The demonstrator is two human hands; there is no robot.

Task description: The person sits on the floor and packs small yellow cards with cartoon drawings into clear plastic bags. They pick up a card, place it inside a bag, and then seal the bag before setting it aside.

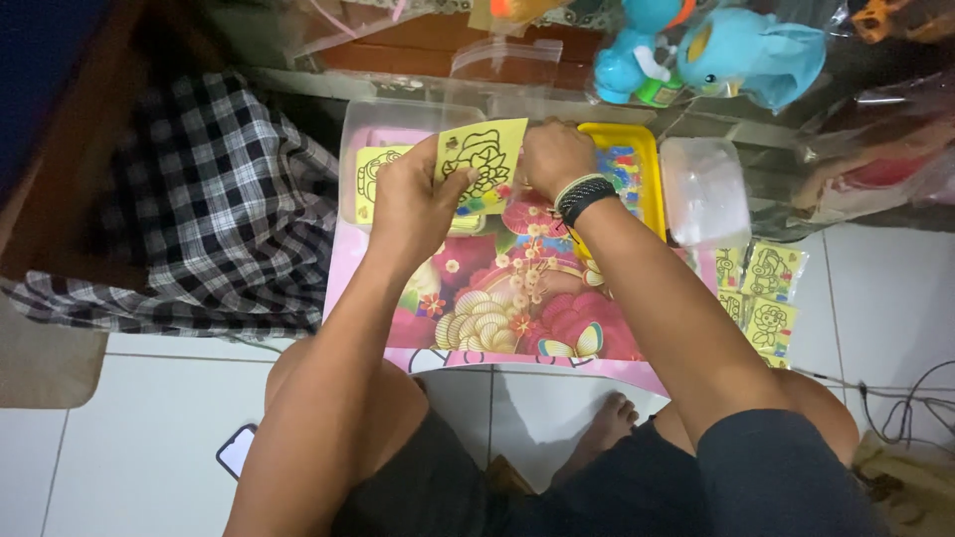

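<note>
My left hand (pixel 415 204) holds a yellow picture card (pixel 484 159) with a black outline drawing, partly coloured at its lower edge, upright over a low pink table (pixel 477 308) with a flower pattern. My right hand (pixel 553 157), with a striped band on the wrist, rests its closed fingers at the card's right edge, next to a yellow tray (pixel 637 159) of coloured bits. Whether it grips the card or something small is hidden. A second yellow card (pixel 370 179) lies under my left hand in a clear box.
A clear plastic box (pixel 704 189) stands right of the tray. Several more yellow cards (pixel 761 293) lie on the white tiled floor at right. Checked cloth (pixel 199 199) lies at left, blue plush toys (pixel 716 50) behind, a phone (pixel 237 449) by my knee, cables (pixel 895 408) at right.
</note>
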